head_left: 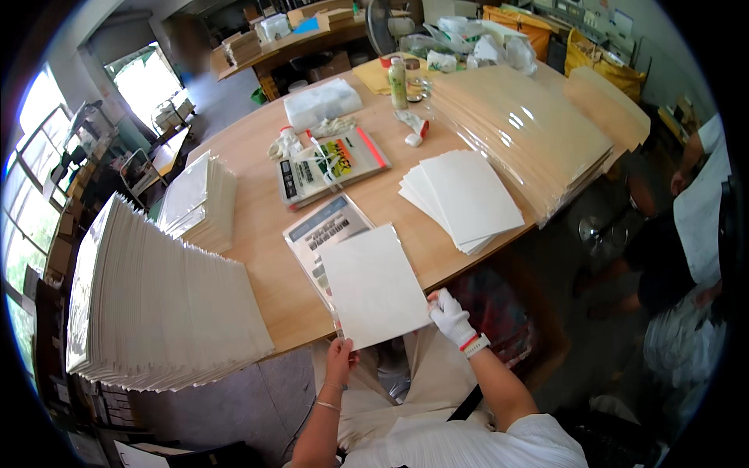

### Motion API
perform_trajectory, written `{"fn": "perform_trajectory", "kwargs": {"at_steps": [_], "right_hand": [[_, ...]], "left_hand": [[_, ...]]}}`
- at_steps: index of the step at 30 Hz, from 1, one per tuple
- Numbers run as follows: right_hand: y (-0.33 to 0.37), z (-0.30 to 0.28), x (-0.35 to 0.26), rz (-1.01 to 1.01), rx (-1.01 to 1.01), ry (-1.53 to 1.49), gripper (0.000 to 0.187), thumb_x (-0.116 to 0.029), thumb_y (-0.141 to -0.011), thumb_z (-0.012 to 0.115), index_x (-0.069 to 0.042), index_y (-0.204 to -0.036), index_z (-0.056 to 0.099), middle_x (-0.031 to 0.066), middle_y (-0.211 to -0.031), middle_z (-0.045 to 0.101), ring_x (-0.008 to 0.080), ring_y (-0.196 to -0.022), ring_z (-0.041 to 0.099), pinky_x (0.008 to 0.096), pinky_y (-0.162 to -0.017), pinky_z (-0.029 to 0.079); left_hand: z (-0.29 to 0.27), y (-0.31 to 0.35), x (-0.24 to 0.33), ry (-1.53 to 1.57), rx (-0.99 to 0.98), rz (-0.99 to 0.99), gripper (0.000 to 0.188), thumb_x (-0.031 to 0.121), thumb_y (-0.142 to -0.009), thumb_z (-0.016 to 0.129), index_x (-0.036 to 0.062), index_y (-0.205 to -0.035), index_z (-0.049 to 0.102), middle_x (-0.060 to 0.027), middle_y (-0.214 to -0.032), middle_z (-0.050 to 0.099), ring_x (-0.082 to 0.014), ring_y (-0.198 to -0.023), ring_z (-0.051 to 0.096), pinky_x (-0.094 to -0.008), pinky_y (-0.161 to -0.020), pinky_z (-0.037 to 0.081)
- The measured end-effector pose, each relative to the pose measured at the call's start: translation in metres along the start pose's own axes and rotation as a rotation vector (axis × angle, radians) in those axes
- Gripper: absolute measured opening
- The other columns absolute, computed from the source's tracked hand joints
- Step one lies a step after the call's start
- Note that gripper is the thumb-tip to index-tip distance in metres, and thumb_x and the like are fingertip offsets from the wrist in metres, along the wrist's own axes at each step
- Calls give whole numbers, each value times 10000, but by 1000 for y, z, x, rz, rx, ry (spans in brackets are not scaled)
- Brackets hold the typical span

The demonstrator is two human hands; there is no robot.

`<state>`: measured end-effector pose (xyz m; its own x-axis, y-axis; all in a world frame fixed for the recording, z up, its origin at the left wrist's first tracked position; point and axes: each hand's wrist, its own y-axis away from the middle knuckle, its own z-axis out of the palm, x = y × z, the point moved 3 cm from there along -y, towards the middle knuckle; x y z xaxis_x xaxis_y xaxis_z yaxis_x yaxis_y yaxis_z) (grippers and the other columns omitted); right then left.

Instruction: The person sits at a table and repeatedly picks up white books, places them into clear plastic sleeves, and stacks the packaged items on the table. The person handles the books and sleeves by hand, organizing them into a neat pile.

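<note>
A white rectangular sheet (376, 287), with a clear plastic-like margin showing along its edge, lies tilted at the table's front edge. My bare left hand (341, 360) pinches its lower left corner. On the right, my right hand (450, 317) wears a white glove with a red cuff band, and its fingers close on the sheet's right corner. Under the sheet, partly covered, is a printed clear plastic bag (331, 225) with grey and dark print. To the right, several white sheets (472, 199) lie in a fanned pile.
Tall stacks of white sleeved sheets (164, 304) and a smaller stack (201, 201) stand left. Behind are a printed packet (335, 162), white gloves (331, 127), a bottle (399, 83) and a large pile of plastic-wrapped tan sheets (523, 129). Another person (698, 210) is at the right.
</note>
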<state>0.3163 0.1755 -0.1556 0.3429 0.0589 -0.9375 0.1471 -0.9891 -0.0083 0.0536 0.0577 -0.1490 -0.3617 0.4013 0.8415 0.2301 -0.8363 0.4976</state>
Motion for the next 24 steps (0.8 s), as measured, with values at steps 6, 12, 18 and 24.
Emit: {"fn": "perform_trajectory", "kwargs": {"at_steps": [6,12,18,24], "right_hand": [[53,14,4,128,-310,-214,288,-66,-798,484,-13,-1074,548,12,-742,548,84,-646,503,220,-608,419],[37,48,-148,-58,-317,-408,289,-14,-785,460,-19,-1051,573,-9,-735,534,53,-635,479,199,-556,397],[8,113,-396,-454,-723,-660,300,-73,-826,453,43,-1096,515,8,-758,510,67,-668,476,207,-632,416],[26,214,-515,-507,-1075,-464,329,-229,-862,485,30,-1058,537,25,-719,558,86,-624,522,195,-582,420]], "left_hand": [[27,53,77,-524,-171,428,195,216,-861,526,35,-796,499,-62,-645,553,-142,-506,526,-287,-471,415],[24,189,221,-1040,-89,980,113,126,-808,565,25,-814,516,-95,-642,545,-163,-538,561,-328,-509,442],[-101,290,349,-427,464,1129,161,135,-844,546,4,-938,553,-15,-767,547,-100,-694,544,-245,-540,497],[-297,302,421,-785,862,1121,281,187,-831,502,-4,-1034,541,7,-869,546,-73,-748,482,-197,-689,388]]}}
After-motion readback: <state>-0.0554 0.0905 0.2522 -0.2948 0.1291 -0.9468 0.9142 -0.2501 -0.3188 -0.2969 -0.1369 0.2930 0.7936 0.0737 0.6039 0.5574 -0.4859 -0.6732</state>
